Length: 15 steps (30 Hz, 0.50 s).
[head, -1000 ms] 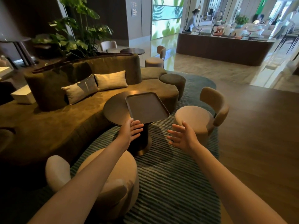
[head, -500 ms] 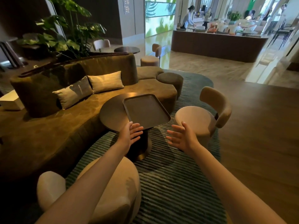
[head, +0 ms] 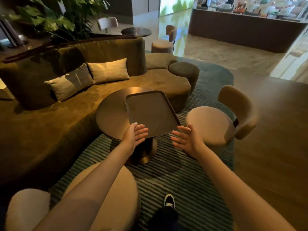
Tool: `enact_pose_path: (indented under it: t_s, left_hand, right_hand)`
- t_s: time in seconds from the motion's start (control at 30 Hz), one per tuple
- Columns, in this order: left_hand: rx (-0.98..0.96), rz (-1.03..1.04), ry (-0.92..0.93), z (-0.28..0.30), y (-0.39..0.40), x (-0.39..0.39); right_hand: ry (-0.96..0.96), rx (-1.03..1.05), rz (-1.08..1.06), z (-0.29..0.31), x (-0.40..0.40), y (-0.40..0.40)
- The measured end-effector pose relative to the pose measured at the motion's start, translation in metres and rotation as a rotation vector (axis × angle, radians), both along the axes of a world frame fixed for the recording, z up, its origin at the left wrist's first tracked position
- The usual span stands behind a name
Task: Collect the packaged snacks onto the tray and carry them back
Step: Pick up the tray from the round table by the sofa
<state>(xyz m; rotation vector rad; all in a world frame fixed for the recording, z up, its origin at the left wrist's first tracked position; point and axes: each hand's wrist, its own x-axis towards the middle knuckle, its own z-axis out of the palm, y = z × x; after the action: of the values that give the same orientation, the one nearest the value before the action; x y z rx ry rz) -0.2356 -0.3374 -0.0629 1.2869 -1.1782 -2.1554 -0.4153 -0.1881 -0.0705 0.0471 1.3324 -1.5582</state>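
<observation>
A dark brown rectangular tray [head: 150,112] lies bare on a small round table [head: 110,119], its near right corner jutting past the table's edge. My left hand [head: 135,135] is open, fingers spread, over the tray's near left corner. My right hand [head: 186,139] is open, palm turned inward, just off the tray's near right corner. Neither hand holds anything. No packaged snacks are in view.
A curved olive sofa [head: 50,114] with two cushions [head: 90,77] wraps the table's far side. A beige round chair [head: 221,120] stands to the right, another beige chair [head: 103,197] close below my left arm. My shoe [head: 169,201] is on the striped rug [head: 191,189].
The view has come closer to the table and tilted down. Both open hands have moved forward to the tray's near edge, the left one now over its corner.
</observation>
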Motion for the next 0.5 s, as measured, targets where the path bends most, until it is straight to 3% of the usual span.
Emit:
enact_pose_path:
  t_s: [0.3,0.5]
  left_hand:
    - [0.105,0.1,0.02,-0.017,-0.089,-0.123]
    - [0.128,0.159,-0.023,-0.02,-0.122,-0.158]
  right_hand:
    - [0.008,0.053,0.085,-0.014,-0.132,-0.099]
    - [-0.017,0.088,0.13,-0.029,-0.177,-0.15]
